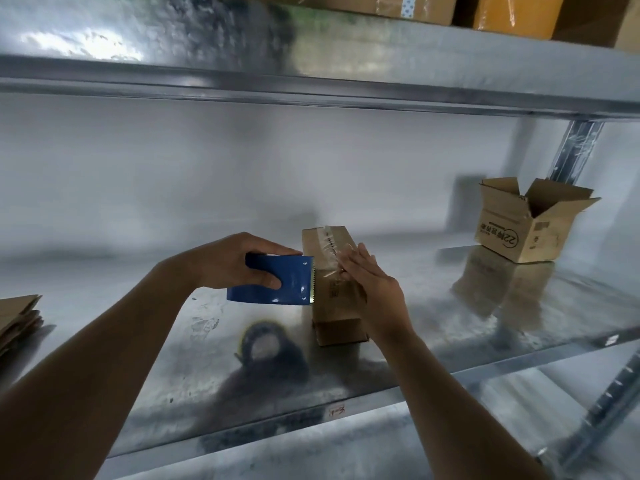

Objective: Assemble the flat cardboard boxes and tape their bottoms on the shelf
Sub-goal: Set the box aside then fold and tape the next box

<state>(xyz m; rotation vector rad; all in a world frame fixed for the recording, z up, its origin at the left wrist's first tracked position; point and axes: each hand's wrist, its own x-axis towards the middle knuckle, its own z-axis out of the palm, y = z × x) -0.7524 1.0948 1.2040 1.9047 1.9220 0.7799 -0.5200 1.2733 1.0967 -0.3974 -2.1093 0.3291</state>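
A small cardboard box (329,247) stands bottom-up on the metal shelf (207,341), clear tape running over its top and down the near side. My left hand (228,261) grips a blue tape dispenser (287,282), whose toothed edge meets the box's left side. With straight fingers, my right hand (370,282) presses the tape flat against the box's near face. A stack of flat cardboard boxes (19,317) lies at the shelf's left edge.
An assembled box (530,223) with open flaps stands at the back right, by the shelf's upright post (571,150). More boxes (512,12) sit on the shelf above. The shelf's front edge (346,414) runs below my arms.
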